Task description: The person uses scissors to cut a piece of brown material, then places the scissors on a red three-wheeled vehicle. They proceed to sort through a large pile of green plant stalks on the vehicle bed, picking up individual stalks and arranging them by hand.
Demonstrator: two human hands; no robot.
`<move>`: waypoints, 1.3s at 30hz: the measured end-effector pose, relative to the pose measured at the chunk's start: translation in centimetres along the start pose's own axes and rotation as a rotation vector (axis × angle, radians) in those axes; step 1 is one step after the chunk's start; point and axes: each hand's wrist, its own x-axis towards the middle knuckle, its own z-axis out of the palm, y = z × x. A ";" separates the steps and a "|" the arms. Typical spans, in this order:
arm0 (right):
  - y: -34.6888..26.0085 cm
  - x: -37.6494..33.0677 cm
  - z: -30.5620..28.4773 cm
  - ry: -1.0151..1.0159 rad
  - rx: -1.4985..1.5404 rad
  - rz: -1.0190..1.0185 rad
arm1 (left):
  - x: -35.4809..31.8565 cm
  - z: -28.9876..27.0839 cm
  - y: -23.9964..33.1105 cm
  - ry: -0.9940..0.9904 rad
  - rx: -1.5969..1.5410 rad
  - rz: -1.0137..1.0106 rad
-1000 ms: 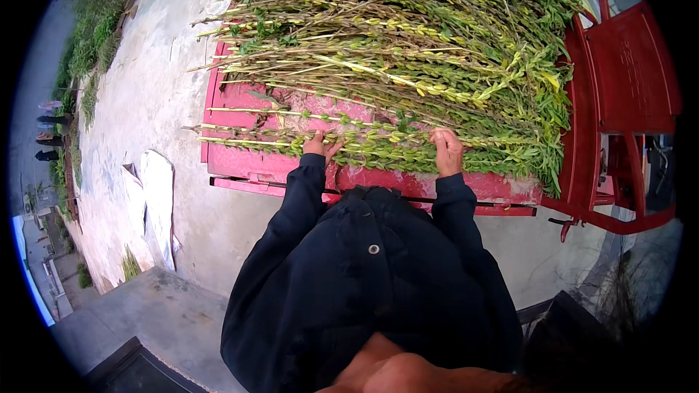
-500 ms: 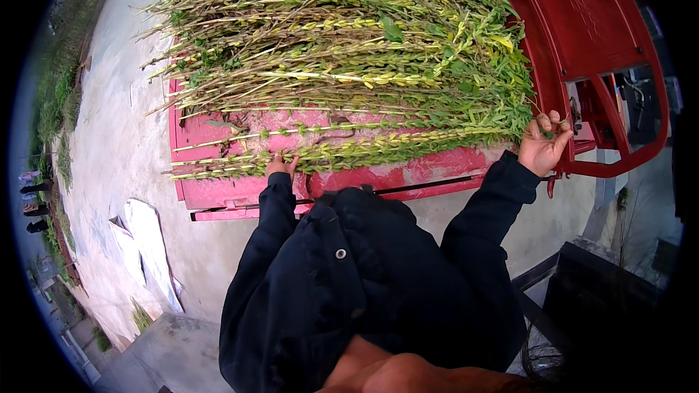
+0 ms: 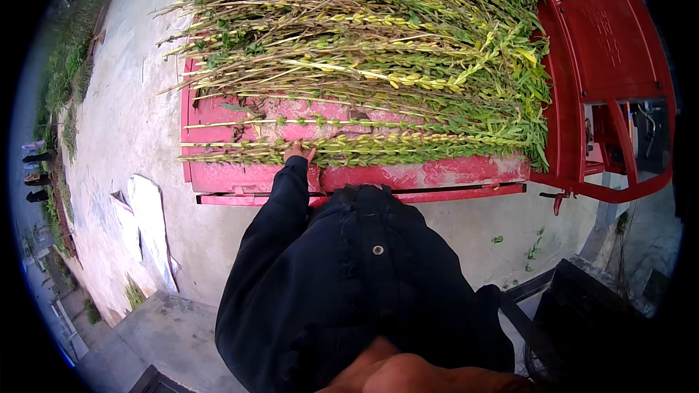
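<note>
My left hand (image 3: 299, 151) is at the near edge of a red cargo bed, its fingers closed over a few green podded stalks (image 3: 393, 149) that look like sesame. These stalks lie crosswise, bare stem ends to the left and leafy tops to the right. Just beyond them, a single thinner stalk (image 3: 277, 122) lies on the bare red metal. Farther back is a thick pile of similar stalks (image 3: 349, 36), green, yellow and brownish. My right hand is out of sight; its sleeve drops behind my dark jacket at the lower right.
The red bed (image 3: 429, 175) has a raised red frame (image 3: 601, 44) on the right, with a small lever (image 3: 558, 202) below it. Green leaf bits (image 3: 535, 244) lie on the concrete at right. A white sheet (image 3: 148, 218) lies on the ground at left. Dark box-like objects stand lower right.
My right hand has left the leafy tops and gone out of view. Leaf bits now show on the ground at right. My left hand stays on the stalks as the view has shifted.
</note>
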 end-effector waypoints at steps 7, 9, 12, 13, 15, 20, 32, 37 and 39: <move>10.5 -13.1 17.7 -0.864 -1.092 -0.677 | -0.2 1.3 1.3 0.063 0.169 0.090; 7.4 -17.7 23.0 -0.890 -1.045 -1.034 | 0.2 2.0 0.9 0.136 0.223 0.128; 3.6 -22.3 31.8 -0.927 -0.740 -1.602 | 0.1 1.6 0.9 0.165 0.277 0.043; 1.6 -26.5 33.5 -0.876 -0.649 -1.871 | 0.5 1.5 0.9 0.147 0.243 0.050; -2.1 -33.9 35.4 -0.824 -0.730 -2.090 | 0.7 1.5 0.6 0.126 0.454 0.112; -4.5 -40.0 40.8 -0.746 -1.550 -2.064 | -1.2 1.7 0.2 0.059 0.510 0.255; -3.1 -42.2 39.2 -0.674 -1.322 -2.012 | -1.8 -6.1 2.7 0.142 0.708 0.929; -8.2 -48.5 39.7 -0.953 -0.621 -2.063 | -7.9 6.6 10.1 0.092 1.208 1.447; -11.3 -54.3 39.8 -0.876 -0.520 -2.199 | -9.3 11.7 12.4 0.013 1.400 1.592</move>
